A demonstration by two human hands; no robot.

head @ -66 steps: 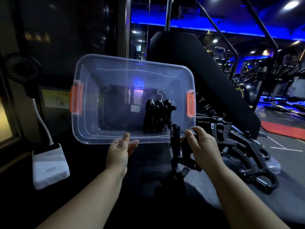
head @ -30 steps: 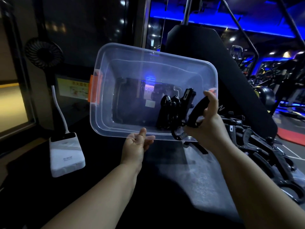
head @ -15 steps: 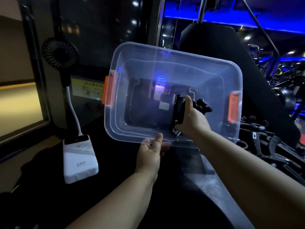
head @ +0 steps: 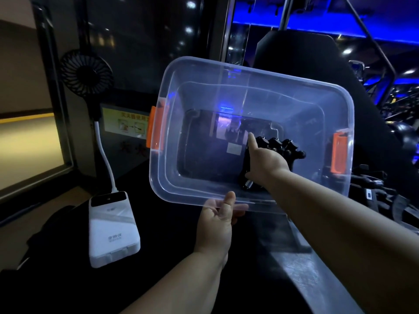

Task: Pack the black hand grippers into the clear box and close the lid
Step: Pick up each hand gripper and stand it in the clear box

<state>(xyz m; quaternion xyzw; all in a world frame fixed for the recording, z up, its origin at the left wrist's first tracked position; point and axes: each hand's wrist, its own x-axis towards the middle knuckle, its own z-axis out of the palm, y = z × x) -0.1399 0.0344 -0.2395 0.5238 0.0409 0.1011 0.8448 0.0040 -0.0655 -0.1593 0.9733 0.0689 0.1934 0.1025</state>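
Pinching the near rim of the box (head: 249,74) with the left hand (head: 217,220): thumb up over the edge, other fingers behind the wall, dim through the plastic. Tilting it so the mouth faces the camera, with orange latches (head: 155,128) at both ends. Reaching in over the near rim with the right hand (head: 266,163), laid on the black grippers (head: 285,147) stacked side by side on the bottom, toward the right end. Index finger (head: 251,141) stretched straight past the stack. Other fingers hidden behind the back of the hand, so cannot tell whether gripping or only pressing. Showing just below that hand: 1 spring (head: 248,184). Left hand apart from the stack, lower and to the left. Outside, past the right end: a dim pile (head: 374,191) of more.

Against 0.5 s ago: then curled in a fist round 1 gripper inside the box, now with the index finger straightened and that gripper against the stack. 2.2 s ago, outside, holding 1 gripper below the near rim. Left-hand pinch unchanged throughout.

Writing: Chinese characters and 2 small pictures on the yellow sign (head: 125,122), too blurred to read. Small grey print on the white power bank (head: 112,227), unreadable. Pale sticker (head: 234,148) on the box bottom, nothing legible. Plugged into the bank: a black fan (head: 86,72) on a white neck.
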